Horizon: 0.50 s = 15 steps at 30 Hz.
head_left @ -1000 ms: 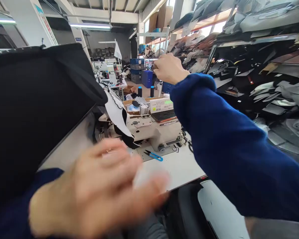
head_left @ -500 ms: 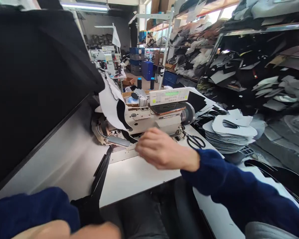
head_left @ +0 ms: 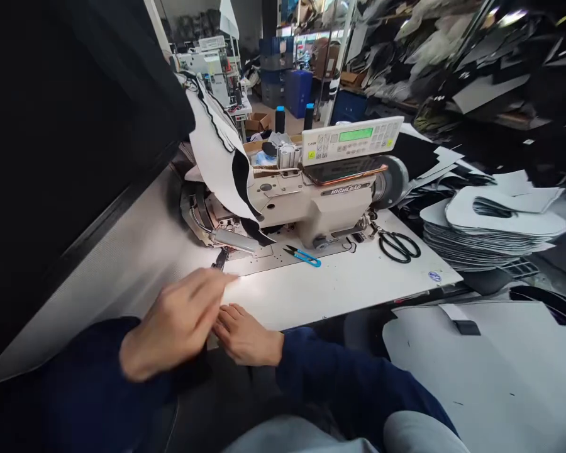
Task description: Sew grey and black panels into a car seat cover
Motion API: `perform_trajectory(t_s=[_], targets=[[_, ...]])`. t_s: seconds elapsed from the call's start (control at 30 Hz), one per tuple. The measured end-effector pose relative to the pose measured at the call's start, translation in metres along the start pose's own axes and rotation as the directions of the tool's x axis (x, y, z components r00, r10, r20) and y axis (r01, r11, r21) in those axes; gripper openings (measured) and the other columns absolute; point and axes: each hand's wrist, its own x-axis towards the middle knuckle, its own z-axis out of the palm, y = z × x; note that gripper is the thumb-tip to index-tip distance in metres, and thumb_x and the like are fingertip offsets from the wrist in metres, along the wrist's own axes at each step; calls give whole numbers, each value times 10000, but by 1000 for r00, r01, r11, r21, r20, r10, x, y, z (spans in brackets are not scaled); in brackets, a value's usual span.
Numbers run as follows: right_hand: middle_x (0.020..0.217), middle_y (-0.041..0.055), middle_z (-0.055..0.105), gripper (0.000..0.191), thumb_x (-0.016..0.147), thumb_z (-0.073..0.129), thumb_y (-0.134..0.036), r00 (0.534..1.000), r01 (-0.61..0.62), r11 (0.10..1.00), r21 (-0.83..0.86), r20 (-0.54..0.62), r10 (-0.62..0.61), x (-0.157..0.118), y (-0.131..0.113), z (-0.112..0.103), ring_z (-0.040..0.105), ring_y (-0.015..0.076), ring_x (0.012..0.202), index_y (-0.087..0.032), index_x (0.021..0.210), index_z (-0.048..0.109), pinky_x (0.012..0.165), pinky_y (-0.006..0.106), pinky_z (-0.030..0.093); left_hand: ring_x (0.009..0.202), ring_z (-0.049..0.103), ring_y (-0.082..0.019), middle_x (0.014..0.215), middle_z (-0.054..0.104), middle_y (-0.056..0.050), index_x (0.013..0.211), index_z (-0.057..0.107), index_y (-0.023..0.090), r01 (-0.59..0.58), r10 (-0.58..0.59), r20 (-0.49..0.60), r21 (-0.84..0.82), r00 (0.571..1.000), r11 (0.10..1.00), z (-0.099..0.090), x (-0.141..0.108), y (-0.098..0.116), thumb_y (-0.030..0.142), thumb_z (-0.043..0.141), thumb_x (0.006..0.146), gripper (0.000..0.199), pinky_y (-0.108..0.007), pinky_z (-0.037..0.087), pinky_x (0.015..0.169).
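My left hand (head_left: 182, 318) is held over the table's front left, its fingers pressed together and pointing right, slightly blurred. Below and beside it, my right hand (head_left: 245, 336) rests at the table edge with its fingers curled round black fabric, mostly hidden. A black fabric strip (head_left: 221, 258) shows by the sewing machine's needle end and passes behind my left hand. Blue thread snips (head_left: 302, 256) lie on the machine bed, in front of the sewing machine (head_left: 330, 211). A white and black cut piece (head_left: 221, 163) drapes over the machine head.
Black-handled scissors (head_left: 399, 246) lie right of the machine. A phone (head_left: 344, 170) rests on top, by the control panel (head_left: 353, 139). A stack of white cut pieces (head_left: 490, 233) stands at the right. Dark fabric (head_left: 75, 126) fills the left.
My right hand has come back from in front of the machine to the table edge, and the blue snips now show there. My left hand has risen and moved forward. The view has tilted down.
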Motion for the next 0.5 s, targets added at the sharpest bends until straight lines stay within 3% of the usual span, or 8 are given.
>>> perform_trajectory(t_s=[0.03,0.1,0.13,0.2,0.27,0.3,0.4,0.5], targets=[[1384,202,474,499,906,549,-272,1000,-2,1000,-9,-4,2,-1,-4,7,424,318,1280,-53,1345,452,1081,452,369,959,645,-183,1034,674,-76,1124,624,205,77,-78,49,17,996,997,15,4,-22,186,342,925,345,-299,537,859],[1417,206,439,506,915,537,-278,1000,-7,999,-39,-14,7,-4,-11,17,391,333,1317,-63,1363,441,1116,487,333,922,651,-200,1000,673,-101,1016,639,171,310,-317,143,70,938,948,47,2,-66,203,312,902,348,-318,538,832],[1435,203,422,494,926,523,-278,1000,-11,999,-50,-14,11,-6,-13,21,373,334,1336,-69,1366,441,1128,496,319,903,654,-208,984,677,-108,962,643,163,431,-438,196,80,877,899,61,-3,-86,231,336,885,324,-318,538,813],[1462,196,399,477,937,506,-272,1000,-17,998,-60,-8,16,-6,-16,26,349,330,1362,-74,1367,447,1144,495,304,738,661,-196,834,679,-76,883,643,165,666,-641,326,43,695,745,85,-14,-116,304,383,856,296,-291,534,678],[1470,197,392,494,925,521,-273,1000,-11,998,-70,-1,11,-3,-18,29,349,344,1363,-64,1367,452,1144,500,308,551,614,-162,655,630,-17,815,625,173,792,-712,430,-12,556,611,99,-19,-131,386,440,829,283,-253,480,550],[1469,204,391,511,914,536,-272,1000,0,997,-79,1,0,0,-19,31,357,356,1357,-56,1369,451,1139,506,315,482,574,-144,582,591,8,767,603,176,812,-713,457,-37,532,583,104,-19,-134,427,468,814,288,-239,444,508],[1438,241,410,507,916,541,-252,999,42,992,-118,-3,-42,10,-25,36,403,365,1326,-30,1363,453,1123,505,338,404,475,-119,457,496,42,643,503,189,790,-666,492,-78,561,608,109,-10,-138,496,528,775,335,-223,341,449],[1367,248,475,390,977,453,-198,997,51,987,-152,-45,-59,20,-29,41,469,306,1279,-46,1335,482,1116,490,349,448,482,-139,457,482,48,758,570,186,750,-654,484,-7,581,661,107,-2,-140,438,533,797,258,-236,335,477]])
